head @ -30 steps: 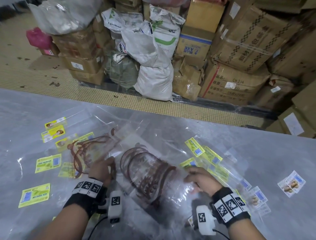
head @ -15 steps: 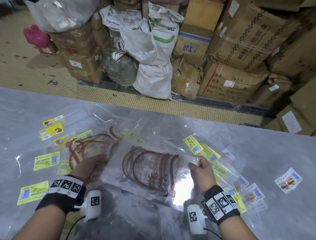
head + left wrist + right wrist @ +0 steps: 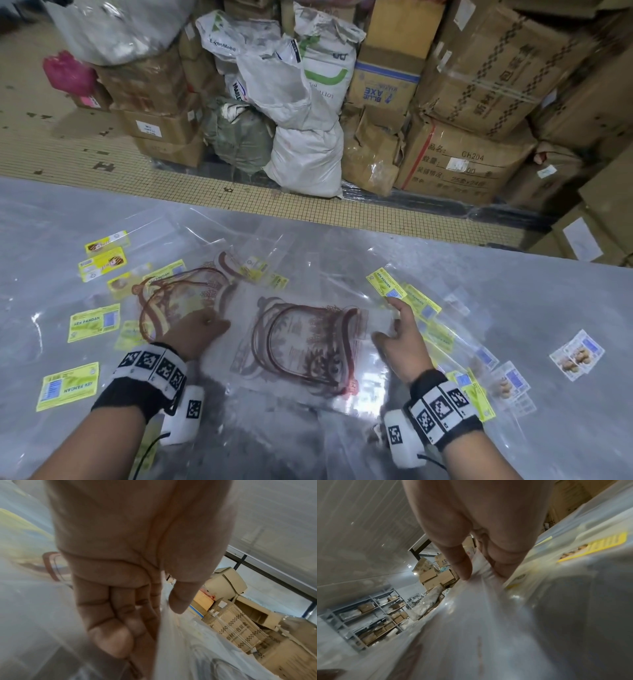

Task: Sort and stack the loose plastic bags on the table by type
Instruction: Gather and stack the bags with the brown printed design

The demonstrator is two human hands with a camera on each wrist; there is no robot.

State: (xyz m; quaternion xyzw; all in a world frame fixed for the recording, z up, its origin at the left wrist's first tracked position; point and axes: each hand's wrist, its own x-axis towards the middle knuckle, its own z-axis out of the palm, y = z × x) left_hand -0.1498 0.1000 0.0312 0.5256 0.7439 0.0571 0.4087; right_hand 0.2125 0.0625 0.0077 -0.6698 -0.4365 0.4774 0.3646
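clear brown-printed bag, pinched by both hands

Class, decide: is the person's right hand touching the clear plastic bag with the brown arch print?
Touching. The right wrist view shows the right hand pinching the clear brown-printed bag between thumb and fingers.

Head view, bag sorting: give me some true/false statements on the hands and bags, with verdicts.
1. Both hands hold the same brown-print bag. True: left hand at its left edge, right hand at its right.
2. The right hand is a fist holding nothing. False: thumb and fingers pinch the bag's edge.
3. A second brown-print bag lies left of the held one. True.
4. All yellow-label bags sit in one stack. False: they lie scattered, some at left, some at right.
5. The table is bare wood. False: it looks grey and glossy.
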